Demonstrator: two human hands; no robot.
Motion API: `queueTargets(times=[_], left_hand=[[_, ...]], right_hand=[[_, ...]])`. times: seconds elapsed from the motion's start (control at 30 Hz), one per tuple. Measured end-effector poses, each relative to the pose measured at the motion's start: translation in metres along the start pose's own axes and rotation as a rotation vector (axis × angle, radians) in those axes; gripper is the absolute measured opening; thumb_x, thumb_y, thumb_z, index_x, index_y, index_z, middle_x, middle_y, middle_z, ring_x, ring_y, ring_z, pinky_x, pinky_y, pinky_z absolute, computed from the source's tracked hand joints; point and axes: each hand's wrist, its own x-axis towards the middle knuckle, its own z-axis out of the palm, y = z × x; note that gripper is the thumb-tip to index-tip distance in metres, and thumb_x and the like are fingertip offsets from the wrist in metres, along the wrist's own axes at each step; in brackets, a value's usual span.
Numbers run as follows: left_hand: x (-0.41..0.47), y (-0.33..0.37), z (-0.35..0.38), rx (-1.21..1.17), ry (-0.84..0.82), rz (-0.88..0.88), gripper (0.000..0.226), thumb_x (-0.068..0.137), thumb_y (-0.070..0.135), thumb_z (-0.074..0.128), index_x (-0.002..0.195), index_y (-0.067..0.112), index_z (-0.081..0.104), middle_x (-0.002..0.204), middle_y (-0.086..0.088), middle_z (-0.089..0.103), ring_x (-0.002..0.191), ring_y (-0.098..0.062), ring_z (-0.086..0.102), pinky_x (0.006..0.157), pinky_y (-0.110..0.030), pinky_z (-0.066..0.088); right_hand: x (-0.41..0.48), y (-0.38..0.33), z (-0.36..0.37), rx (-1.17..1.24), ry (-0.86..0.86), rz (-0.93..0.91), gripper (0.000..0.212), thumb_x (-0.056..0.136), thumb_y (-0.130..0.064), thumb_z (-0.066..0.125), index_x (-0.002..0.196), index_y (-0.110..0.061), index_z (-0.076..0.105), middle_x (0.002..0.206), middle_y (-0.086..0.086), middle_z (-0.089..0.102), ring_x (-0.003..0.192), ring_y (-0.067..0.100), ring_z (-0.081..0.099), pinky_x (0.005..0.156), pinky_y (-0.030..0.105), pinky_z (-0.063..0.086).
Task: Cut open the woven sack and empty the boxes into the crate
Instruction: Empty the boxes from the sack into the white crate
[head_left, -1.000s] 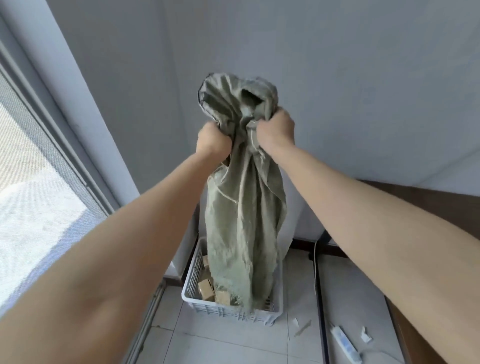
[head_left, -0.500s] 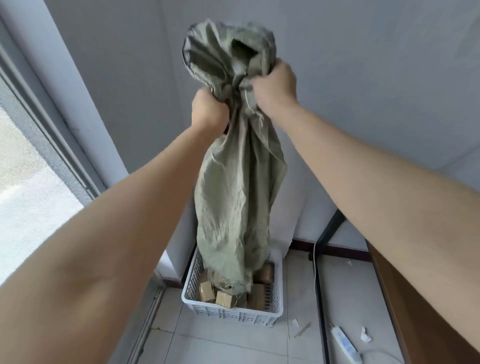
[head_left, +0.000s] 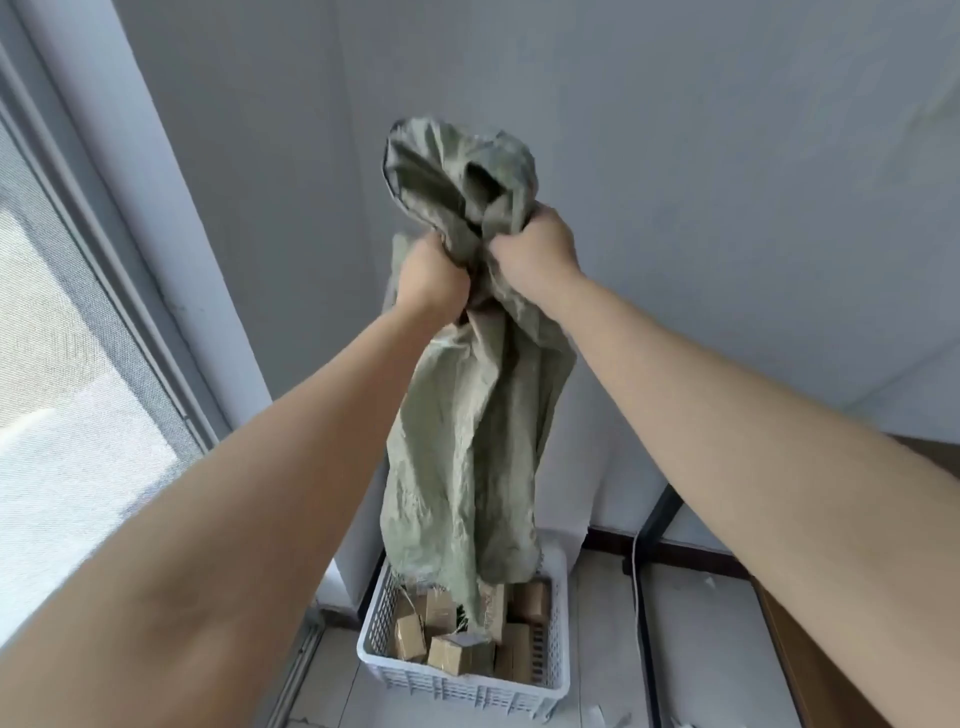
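Both hands are clenched on the gathered closed end of the green woven sack (head_left: 467, 441), which is held upside down in the air in front of the grey wall (head_left: 675, 156). The left hand (head_left: 431, 278) has its grip on the neck from the 9 o'clock side. The right hand (head_left: 535, 249) grasps it from 3 o'clock and sits slightly higher. The two fists are almost touching, and a puff of loose fabric stands above them at 12 o'clock.

The sack hangs limp and flat below the fists. Its frayed open end dips into the white slatted crate (head_left: 462, 686), which stands on the tiled floor (head_left: 691, 649) at 6 o'clock of the view. Brown cardboard boxes (head_left: 449, 652) lie jumbled in the crate on both sides of the sack's tip.

Half a second ago the fists were nearer the top of the view. They now sit lower, about where they were a second ago. The crate has also slid down in the view, so part of that shift is the head moving. A second ago only a few boxes showed, all at the sack's 9 o'clock side. More show now, including some at its 3 o'clock side.

A window (head_left: 62, 389) fills the 9 o'clock edge. A white cable (head_left: 635, 551) runs down the wall at 5 o'clock, just beside a dark leg (head_left: 657, 525) of the brown desk (head_left: 800, 649).
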Motion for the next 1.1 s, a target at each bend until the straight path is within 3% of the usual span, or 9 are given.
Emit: queueTargets(times=[0.07, 0.13, 0.3, 0.5, 0.67, 0.77, 0.9, 1.0, 1.1], left_hand=[[-0.01, -0.024, 0.01, 0.217, -0.193, -0.079, 0.024, 0.082, 0.001, 0.044, 0.1, -0.001, 0.06, 0.108, -0.022, 0.065, 0.102, -0.037, 0.061, 0.078, -0.036, 0.048], [-0.008, -0.028, 0.008, 0.16, -0.16, -0.105, 0.025, 0.079, 0.002, 0.046, 0.102, 0.0, 0.056, 0.105, -0.019, 0.065, 0.099, -0.035, 0.061, 0.078, -0.037, 0.049], [-0.005, 0.016, -0.004, -0.153, -0.257, -0.03, 0.045, 0.075, -0.009, 0.039, 0.115, 0.006, 0.05, 0.095, -0.006, 0.059, 0.093, -0.025, 0.056, 0.076, -0.032, 0.046], [-0.011, 0.018, -0.013, -0.328, -0.324, -0.024, 0.05, 0.073, -0.011, 0.038, 0.117, 0.006, 0.054, 0.1, -0.011, 0.061, 0.1, -0.028, 0.06, 0.086, -0.037, 0.051], [-0.013, 0.017, -0.022, -0.201, -0.368, 0.081, 0.074, 0.075, -0.003, 0.054, 0.141, 0.022, 0.033, 0.145, -0.007, 0.033, 0.118, -0.023, 0.049, 0.084, -0.041, 0.056], [-0.019, 0.021, -0.024, 0.086, -0.59, 0.051, 0.098, 0.07, 0.028, 0.08, 0.146, 0.034, 0.018, 0.152, 0.002, 0.014, 0.136, -0.023, 0.025, 0.111, -0.047, 0.03], [-0.017, 0.022, -0.007, -0.091, -0.479, 0.081, 0.071, 0.062, 0.018, 0.08, 0.125, 0.021, 0.048, 0.121, -0.004, 0.058, 0.112, -0.019, 0.057, 0.097, -0.035, 0.048], [-0.006, 0.012, -0.007, -0.083, -0.315, 0.037, 0.025, 0.075, 0.008, 0.062, 0.1, 0.011, 0.063, 0.094, -0.004, 0.067, 0.088, -0.019, 0.063, 0.079, -0.032, 0.055], [0.005, 0.002, -0.011, -0.141, -0.267, -0.102, 0.054, 0.061, 0.039, 0.062, 0.107, 0.011, 0.059, 0.099, -0.006, 0.068, 0.09, -0.022, 0.066, 0.082, -0.041, 0.058]], right_hand=[[-0.013, 0.032, 0.012, -0.255, -0.178, 0.166, 0.036, 0.083, -0.012, 0.054, 0.118, -0.007, 0.061, 0.121, 0.017, 0.061, 0.115, 0.037, 0.055, 0.092, 0.036, 0.049], [-0.014, 0.044, 0.015, -0.409, -0.218, 0.184, 0.043, 0.08, -0.013, 0.057, 0.123, -0.006, 0.056, 0.127, 0.018, 0.054, 0.119, 0.038, 0.048, 0.093, 0.035, 0.046], [-0.007, 0.021, 0.008, -0.181, -0.409, 0.099, 0.08, 0.047, -0.014, 0.081, 0.122, -0.01, 0.053, 0.116, 0.013, 0.059, 0.102, 0.03, 0.063, 0.091, 0.038, 0.053], [-0.013, 0.023, -0.006, 0.19, -0.348, 0.129, 0.031, 0.077, -0.002, 0.07, 0.108, -0.004, 0.069, 0.102, 0.011, 0.072, 0.09, 0.023, 0.069, 0.082, 0.034, 0.057], [0.003, 0.012, -0.023, 0.346, -0.118, 0.384, 0.02, 0.083, -0.004, 0.055, 0.102, -0.008, 0.061, 0.085, 0.011, 0.066, 0.064, 0.021, 0.063, 0.058, 0.029, 0.056], [0.01, 0.0, -0.035, 0.48, -0.212, 0.547, 0.015, 0.089, -0.008, 0.054, 0.097, -0.004, 0.065, 0.083, 0.013, 0.071, 0.068, 0.025, 0.071, 0.065, 0.036, 0.061], [0.01, -0.002, -0.032, 0.541, -0.454, 0.587, 0.037, 0.098, -0.019, 0.047, 0.067, -0.005, 0.06, 0.053, 0.01, 0.066, 0.042, 0.019, 0.065, 0.045, 0.027, 0.055], [0.008, 0.001, -0.031, 0.455, -0.369, 0.46, 0.017, 0.09, -0.028, 0.061, 0.097, -0.013, 0.057, 0.09, 0.004, 0.064, 0.072, 0.014, 0.063, 0.063, 0.027, 0.055], [0.009, 0.009, -0.031, 0.214, -0.263, 0.125, 0.085, 0.073, -0.03, 0.076, 0.141, -0.019, 0.025, 0.134, 0.006, 0.044, 0.115, 0.021, 0.053, 0.096, 0.037, 0.049]])
